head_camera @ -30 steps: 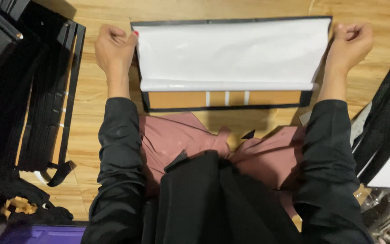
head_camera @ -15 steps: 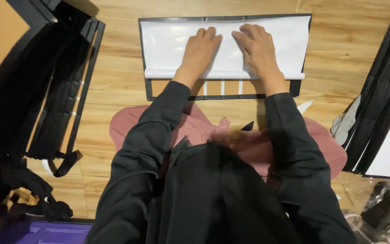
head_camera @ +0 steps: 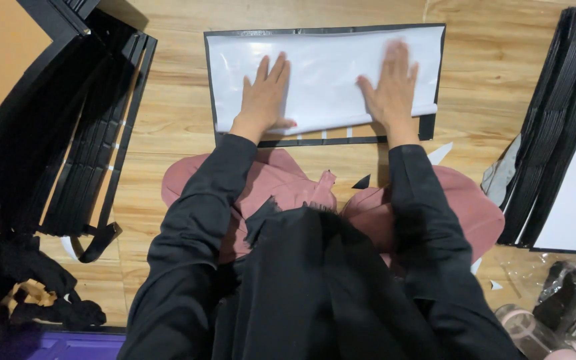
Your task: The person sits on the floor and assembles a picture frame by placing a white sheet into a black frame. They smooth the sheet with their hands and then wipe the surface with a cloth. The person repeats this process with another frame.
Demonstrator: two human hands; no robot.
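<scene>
A white glossy sheet (head_camera: 325,63) lies inside a flat black rectangular frame (head_camera: 315,141) on the wooden floor in front of me. My left hand (head_camera: 265,93) rests flat on the sheet's left half, fingers spread. On the right half my right hand (head_camera: 389,87) also presses flat, slightly blurred. Both palms face down and hold nothing. My black sleeves and pink trousers fill the lower part of the view.
A stack of black frames (head_camera: 88,147) leans at the left beside an orange-brown board (head_camera: 1,60). More black frames (head_camera: 555,127) with a white sheet stand at the right. Black straps (head_camera: 41,287) lie at the lower left. Clear plastic and a pinkish container (head_camera: 535,330) sit at the lower right.
A second ago both hands gripped the sheet's outer edges as fists. They then came to the middle, and now they have slid apart, flat on the sheet.
</scene>
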